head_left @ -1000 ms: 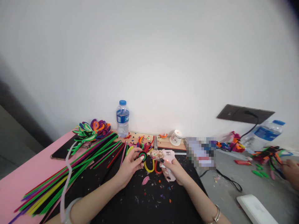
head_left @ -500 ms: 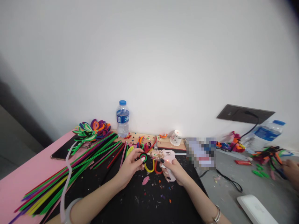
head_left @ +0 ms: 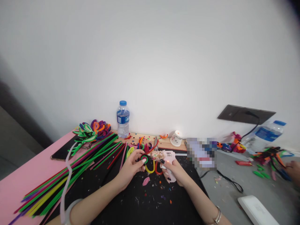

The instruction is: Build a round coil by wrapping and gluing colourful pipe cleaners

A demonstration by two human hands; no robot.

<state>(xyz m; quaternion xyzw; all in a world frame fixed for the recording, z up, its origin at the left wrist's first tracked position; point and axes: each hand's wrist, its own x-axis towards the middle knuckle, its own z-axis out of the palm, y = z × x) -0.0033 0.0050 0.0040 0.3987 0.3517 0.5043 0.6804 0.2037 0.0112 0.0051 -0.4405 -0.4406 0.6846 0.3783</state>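
Note:
My left hand (head_left: 131, 168) pinches a small coil of pipe cleaner (head_left: 145, 159), green and red with a dark rim, between thumb and fingers. Wrapped round the grip of a pale pink glue gun (head_left: 169, 155) is my right hand (head_left: 177, 173). A small light glows on the gun, and its front part, crusted with beige lumps, points left at the coil. Whether the tip touches the coil I cannot tell. Just beyond both hands lies a cutting tool with yellow and orange-red handle loops (head_left: 151, 170), partly hidden. A pink petal-shaped piece (head_left: 146, 181) rests on the black mat (head_left: 122, 206).
Long pipe cleaners (head_left: 77, 170) spread across the left side, beside a looped green bundle (head_left: 87, 132) and a phone (head_left: 61, 150). A water bottle (head_left: 123, 120) and paper cup (head_left: 176, 138) stand by the wall. At right, another person's hand (head_left: 292, 170) is near loose pipe cleaners.
The coil in my left hand has turned slightly, and a red strand now shows rising from it towards the upper right. My right hand and the glue gun have barely moved.

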